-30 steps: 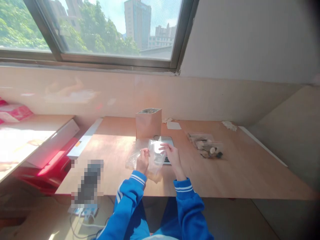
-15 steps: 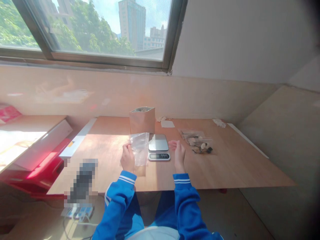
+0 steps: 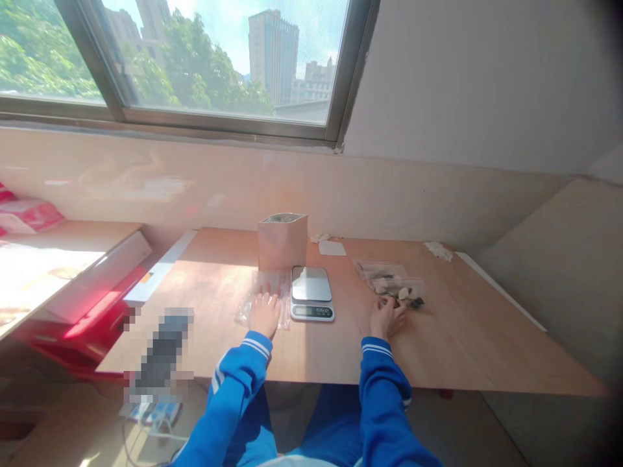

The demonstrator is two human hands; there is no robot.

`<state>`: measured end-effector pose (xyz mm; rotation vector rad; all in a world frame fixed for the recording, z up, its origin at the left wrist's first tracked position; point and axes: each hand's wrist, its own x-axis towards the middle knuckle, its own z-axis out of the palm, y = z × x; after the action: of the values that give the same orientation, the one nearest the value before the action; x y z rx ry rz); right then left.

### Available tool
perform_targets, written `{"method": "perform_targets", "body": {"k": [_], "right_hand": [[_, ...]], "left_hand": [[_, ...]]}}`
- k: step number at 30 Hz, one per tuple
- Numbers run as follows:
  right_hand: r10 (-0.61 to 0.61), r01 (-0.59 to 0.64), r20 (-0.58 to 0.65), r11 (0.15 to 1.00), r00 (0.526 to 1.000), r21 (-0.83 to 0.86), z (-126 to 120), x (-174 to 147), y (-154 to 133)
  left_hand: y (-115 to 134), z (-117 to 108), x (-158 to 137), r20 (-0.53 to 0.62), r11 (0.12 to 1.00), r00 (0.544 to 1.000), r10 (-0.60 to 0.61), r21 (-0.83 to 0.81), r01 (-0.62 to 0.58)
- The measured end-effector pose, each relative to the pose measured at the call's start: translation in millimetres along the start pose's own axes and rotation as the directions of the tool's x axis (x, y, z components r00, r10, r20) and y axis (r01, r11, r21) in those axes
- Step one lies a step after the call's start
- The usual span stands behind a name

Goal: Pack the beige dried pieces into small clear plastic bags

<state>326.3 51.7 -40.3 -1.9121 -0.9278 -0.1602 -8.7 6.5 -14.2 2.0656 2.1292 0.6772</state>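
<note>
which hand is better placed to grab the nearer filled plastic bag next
Probably the right hand, at the near edge of the nearer filled plastic bag; the left hand lies spread over a clear plastic bag left of the digital scale.

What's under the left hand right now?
Clear plastic packaging lies on the table under the left hand, beside the scale. Its edges show around the hand; the part directly beneath is covered, and I can't tell how many bags there are.

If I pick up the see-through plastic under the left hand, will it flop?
Probably floppy: the clear plastic looks thin and wrinkled. It's likely light, lying nearly flat under the left hand. Maybe slippery, being shiny.
</note>
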Motion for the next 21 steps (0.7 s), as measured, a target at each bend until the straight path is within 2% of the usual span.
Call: {"method": "perform_targets", "body": {"k": [3,8,10,12,14,16,19,21], "right_hand": [[0.005,-0.005,-0.033,1.0,0.999,0.001,0,5,6],[0.008,-0.006,-0.031,0.998,0.999,0.061,-7,6,11],[-0.015,0.015,-0.007,0.996,1.0,0.083,-14,4,11],[-0.032,0.033,-0.01,0.996,0.999,0.088,-25,1,8],[-0.038,0.04,-0.032,0.998,0.999,0.056,-40,-1,-2],[-0.039,0.04,-0.034,0.999,0.999,0.031,-59,-2,-21],[-0.023,0.021,0.012,0.991,1.0,0.131,-87,-1,-67],[-0.045,0.018,0.112,0.972,0.993,0.234,-103,-3,-101]], "left_hand": [[-12,13,2,0.039,0.998,0.998,0.044,0.038,-0.046],[-18,15,6,0.027,0.997,0.997,0.074,0.007,-0.074],[-21,13,9,0.046,0.997,0.998,0.051,-0.057,-0.048],[-22,8,12,0.078,0.98,0.997,-0.014,-0.197,0.029],[-19,-4,12,0.094,0.903,0.993,-0.073,-0.416,0.106],[-9,-23,9,0.068,0.767,0.995,-0.079,-0.633,0.104],[20,-59,2,0.013,0.644,0.999,-0.033,-0.765,0.031],[43,-81,-4,0.024,0.596,0.998,0.055,-0.803,-0.013]]}}
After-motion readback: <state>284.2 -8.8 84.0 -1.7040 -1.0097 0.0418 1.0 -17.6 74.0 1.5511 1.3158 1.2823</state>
